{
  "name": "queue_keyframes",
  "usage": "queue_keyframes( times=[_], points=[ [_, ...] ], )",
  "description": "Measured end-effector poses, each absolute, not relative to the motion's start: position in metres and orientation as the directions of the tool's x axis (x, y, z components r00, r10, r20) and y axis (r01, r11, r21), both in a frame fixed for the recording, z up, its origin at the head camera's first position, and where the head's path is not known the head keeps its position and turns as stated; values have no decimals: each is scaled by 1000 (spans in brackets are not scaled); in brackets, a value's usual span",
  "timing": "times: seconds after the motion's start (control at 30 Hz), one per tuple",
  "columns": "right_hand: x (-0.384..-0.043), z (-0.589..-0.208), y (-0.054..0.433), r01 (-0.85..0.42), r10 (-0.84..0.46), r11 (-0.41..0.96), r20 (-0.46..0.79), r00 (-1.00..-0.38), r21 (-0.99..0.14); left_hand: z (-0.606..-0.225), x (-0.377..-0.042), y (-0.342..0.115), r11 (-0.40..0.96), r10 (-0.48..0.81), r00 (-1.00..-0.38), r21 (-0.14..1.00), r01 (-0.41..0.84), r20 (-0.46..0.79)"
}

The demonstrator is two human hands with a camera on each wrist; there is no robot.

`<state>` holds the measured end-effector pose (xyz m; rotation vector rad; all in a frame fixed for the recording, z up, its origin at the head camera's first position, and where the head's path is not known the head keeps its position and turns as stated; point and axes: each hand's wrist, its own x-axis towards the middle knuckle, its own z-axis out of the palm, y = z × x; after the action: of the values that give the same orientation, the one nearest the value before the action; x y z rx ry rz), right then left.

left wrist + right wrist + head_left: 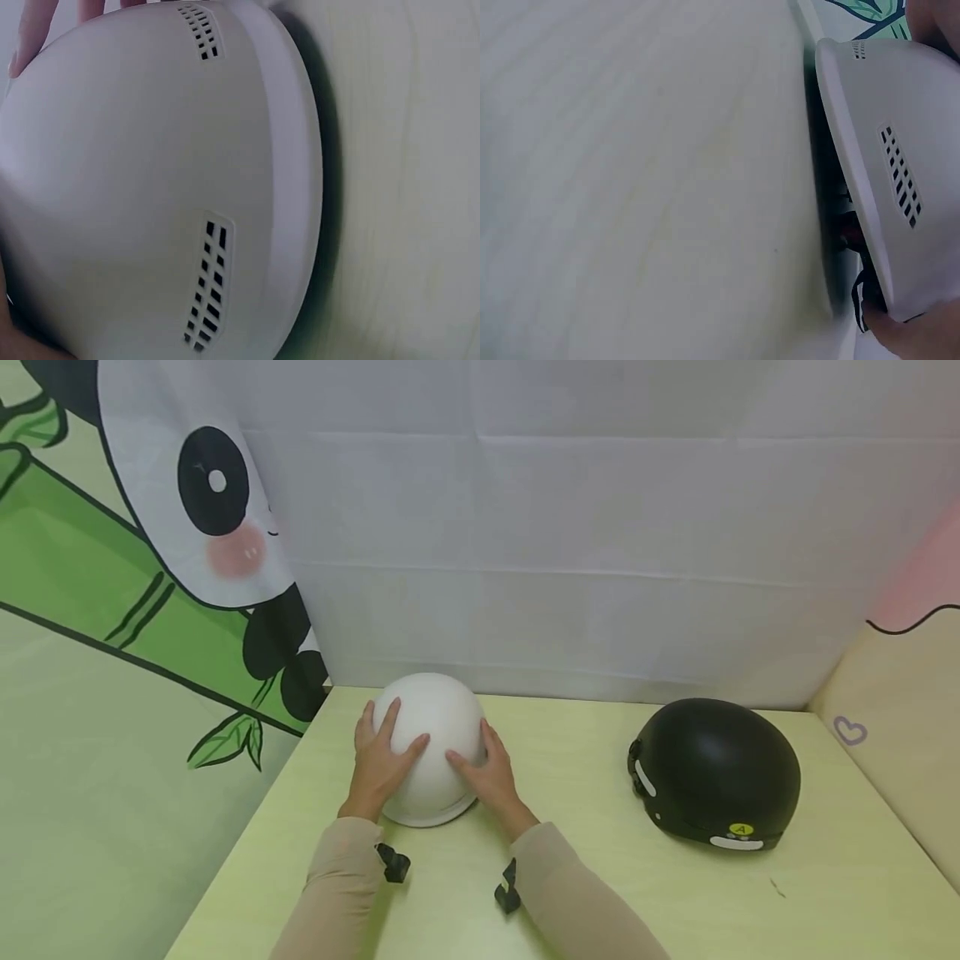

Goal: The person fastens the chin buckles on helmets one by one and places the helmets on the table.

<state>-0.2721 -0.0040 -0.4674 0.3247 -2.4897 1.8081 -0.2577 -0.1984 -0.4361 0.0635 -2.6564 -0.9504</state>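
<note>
A white helmet (438, 718) is on the pale wooden table (570, 860) near its back edge, dome up. My left hand (377, 764) holds its left side, thumb and fingers spread over the smooth shell. On the right side my right hand (491, 772) grips the helmet, its thumb on the near face of the dome. In the right wrist view, fingers (892, 330) curl at the rim beside a dark strap (860, 296), and a dark gap shows under that rim. Slotted vents (206, 281) run along the shell above the rim in the left wrist view.
A black helmet (716, 772) with a yellow sticker sits on the table to the right. Behind the table hangs a white cloth (562, 552). A printed panda and bamboo sheet (112, 568) covers the left side; a cream panel (892, 718) borders the right.
</note>
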Motion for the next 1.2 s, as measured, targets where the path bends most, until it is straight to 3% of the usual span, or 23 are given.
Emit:
queue_keyframes(
  times=[0.53,1.2],
  points=[
    [-271,-423,6,-239,-152,454,190,-970,-858,-426,-250,-184,669,-229,-947,743,15,225],
    [-261,-378,3,-307,-162,700,276,-947,-644,-422,-238,-168,436,-294,-933,898,63,208]
  ],
)
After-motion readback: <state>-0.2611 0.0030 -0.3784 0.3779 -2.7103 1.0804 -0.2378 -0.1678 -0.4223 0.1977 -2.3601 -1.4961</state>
